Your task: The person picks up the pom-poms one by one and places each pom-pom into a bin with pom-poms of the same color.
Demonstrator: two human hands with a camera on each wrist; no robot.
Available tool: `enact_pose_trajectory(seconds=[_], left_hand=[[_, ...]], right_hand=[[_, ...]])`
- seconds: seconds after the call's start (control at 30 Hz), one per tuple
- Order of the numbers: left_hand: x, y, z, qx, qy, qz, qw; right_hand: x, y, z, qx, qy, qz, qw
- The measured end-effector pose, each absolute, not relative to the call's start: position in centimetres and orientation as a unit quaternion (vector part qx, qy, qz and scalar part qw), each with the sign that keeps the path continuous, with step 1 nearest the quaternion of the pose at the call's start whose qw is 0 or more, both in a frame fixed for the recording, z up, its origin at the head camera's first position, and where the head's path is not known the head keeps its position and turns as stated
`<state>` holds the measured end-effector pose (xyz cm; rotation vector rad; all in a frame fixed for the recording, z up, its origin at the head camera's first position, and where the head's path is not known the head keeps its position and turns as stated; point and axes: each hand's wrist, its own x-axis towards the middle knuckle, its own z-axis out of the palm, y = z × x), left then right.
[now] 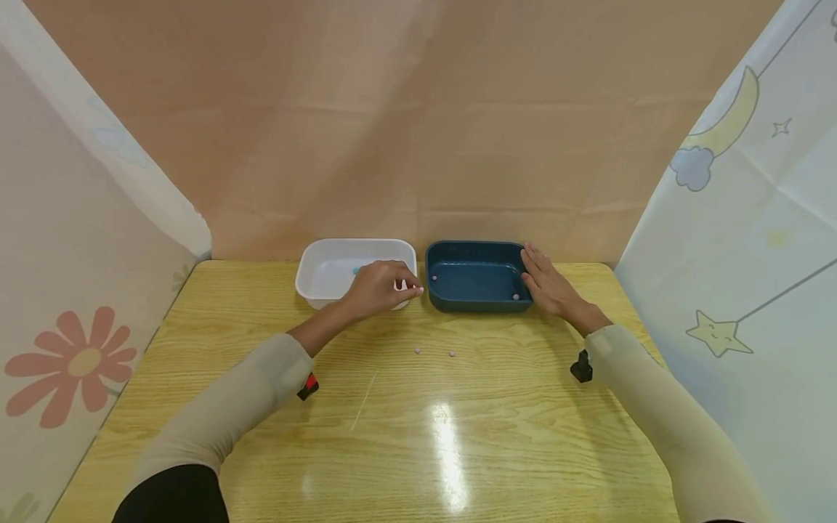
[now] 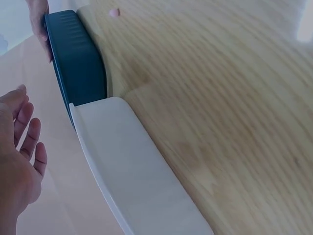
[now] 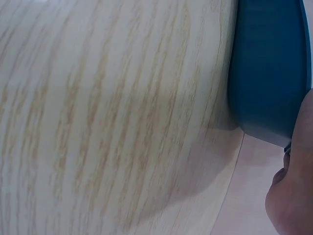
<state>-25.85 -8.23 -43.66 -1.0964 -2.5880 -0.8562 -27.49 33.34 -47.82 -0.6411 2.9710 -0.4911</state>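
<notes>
My left hand [image 1: 379, 288] is over the right side of a white dish [image 1: 319, 273], pinching a small pale pink ball [image 1: 421, 290] between thumb and fingertip. That ball is level with the gap between the white dish and a dark blue dish [image 1: 480, 306]. My right hand [image 1: 551, 288] rests against the blue dish's right end, fingers extended along the rim. Inside the blue dish lie a pink ball [image 1: 434, 278] on the left and another pink ball [image 1: 516, 296] at the front right. A small turquoise piece [image 1: 356, 270] shows in the white dish, partly hidden by my left hand.
Two pink balls, a left one [image 1: 417, 351] and a right one [image 1: 452, 354], lie on the wooden table [image 1: 523, 421] in front of the dishes. Close behind the dishes stands a tan backdrop [image 1: 497, 160]. Printed side panels flank the table.
</notes>
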Motion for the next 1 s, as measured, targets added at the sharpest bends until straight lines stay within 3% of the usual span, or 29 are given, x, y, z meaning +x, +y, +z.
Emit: enact_pose_trajectory(seconds=[0.33, 1.0], left_hand=[[-27.0, -6.0, -42.8, -0.344, -0.887, -0.286, 0.115], [-30.4, -1.8, -42.6, -0.265, -0.930, -0.248, 0.062]], right_hand=[[-27.5, 33.4, -48.1, -0.207, 0.964, -0.162, 0.031], [-27.5, 33.5, -47.8, -0.211, 0.965, -0.154, 0.035]])
